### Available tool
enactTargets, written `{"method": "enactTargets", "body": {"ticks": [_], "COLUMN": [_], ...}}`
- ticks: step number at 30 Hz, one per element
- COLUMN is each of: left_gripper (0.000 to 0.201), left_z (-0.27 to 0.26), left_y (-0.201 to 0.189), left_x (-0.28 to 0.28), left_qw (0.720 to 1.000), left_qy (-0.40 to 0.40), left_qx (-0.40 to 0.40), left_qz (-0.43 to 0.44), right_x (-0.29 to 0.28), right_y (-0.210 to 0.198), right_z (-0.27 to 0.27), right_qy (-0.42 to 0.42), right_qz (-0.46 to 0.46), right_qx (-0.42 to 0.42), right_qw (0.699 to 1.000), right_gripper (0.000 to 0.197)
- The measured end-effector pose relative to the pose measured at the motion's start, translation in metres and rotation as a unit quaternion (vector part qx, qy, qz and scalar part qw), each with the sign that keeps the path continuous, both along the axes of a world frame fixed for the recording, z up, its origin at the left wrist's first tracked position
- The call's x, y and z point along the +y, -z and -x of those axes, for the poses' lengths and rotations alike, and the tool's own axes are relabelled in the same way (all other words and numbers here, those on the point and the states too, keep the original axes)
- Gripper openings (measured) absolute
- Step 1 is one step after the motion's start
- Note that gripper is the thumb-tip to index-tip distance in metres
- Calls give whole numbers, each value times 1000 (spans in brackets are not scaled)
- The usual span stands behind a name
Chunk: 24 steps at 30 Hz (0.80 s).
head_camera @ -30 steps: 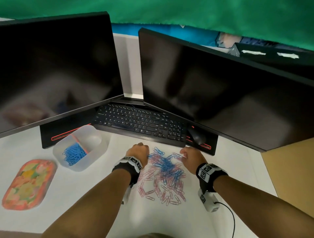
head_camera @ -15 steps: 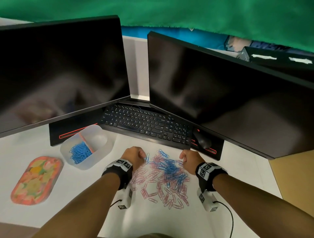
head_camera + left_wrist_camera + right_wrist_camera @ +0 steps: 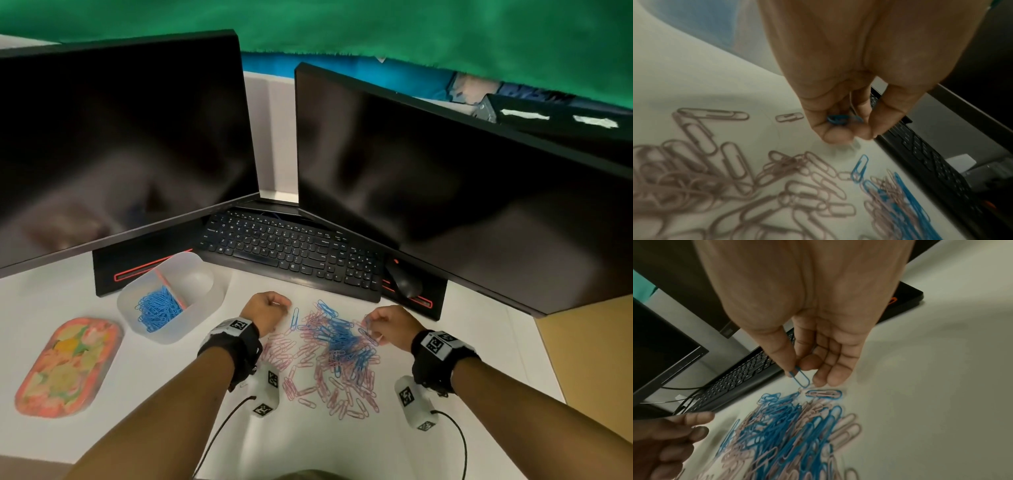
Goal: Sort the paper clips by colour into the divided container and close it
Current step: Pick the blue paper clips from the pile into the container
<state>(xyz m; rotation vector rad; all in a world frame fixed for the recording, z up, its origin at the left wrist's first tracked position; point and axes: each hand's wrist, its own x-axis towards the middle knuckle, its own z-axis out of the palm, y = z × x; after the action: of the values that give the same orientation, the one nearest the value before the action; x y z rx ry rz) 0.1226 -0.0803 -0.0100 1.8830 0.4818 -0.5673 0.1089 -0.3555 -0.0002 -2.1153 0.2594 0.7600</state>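
The box (image 3: 202,318) stood open at far left, 1 compartment holding blue clips (image 3: 158,308), the other apparently bare, though its frosted wall blurred the view. A mixed pile (image 3: 329,356) of pink and blue clips lay between the hands, so most sorting remained. The left hand (image 3: 840,120) curled around some blue clips; the right hand (image 3: 809,368) pinched 1 blue clip (image 3: 801,378). The lid (image 3: 66,366) lay off at near left.

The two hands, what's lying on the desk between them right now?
Between the left hand and right hand, the head view shows the mixed pile of pink and blue paper clips on the desk.
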Motion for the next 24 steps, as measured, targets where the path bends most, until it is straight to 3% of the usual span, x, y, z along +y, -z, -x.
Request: {"method": "enactTargets", "body": {"ticks": [2,6,13,16,20,24], "left_gripper": [3,12,18,23,25,25], "left_z": [-2,-2,-3,-2,-1,3], "left_y": [1,4,11,9,5,1], "left_x": [-10,-31,-29,-24,-22,-23], "left_qw": [994,953,935,927,913,906], "left_qy": [40,177,198,196,218,240], "left_qx": [-19,-45,-41,-54,-42,-39], "left_qz": [-101,-240,-292,-314,-343,-347], "right_x": [-1,-2,2,9,24,42], "right_y": [0,-3,-12,-15,-10,-5], "right_z": [1,4,10,12,14,20], "right_qy": [14,30,121,123,-28,-212], "right_qz": [-17,-52,-170,-174,6,152], "right_qx": [-7,-23,34,44,-38,-108], "right_qw": [1000,998,977,976,999,959], "right_gripper": [9,12,27,26,14,24]}}
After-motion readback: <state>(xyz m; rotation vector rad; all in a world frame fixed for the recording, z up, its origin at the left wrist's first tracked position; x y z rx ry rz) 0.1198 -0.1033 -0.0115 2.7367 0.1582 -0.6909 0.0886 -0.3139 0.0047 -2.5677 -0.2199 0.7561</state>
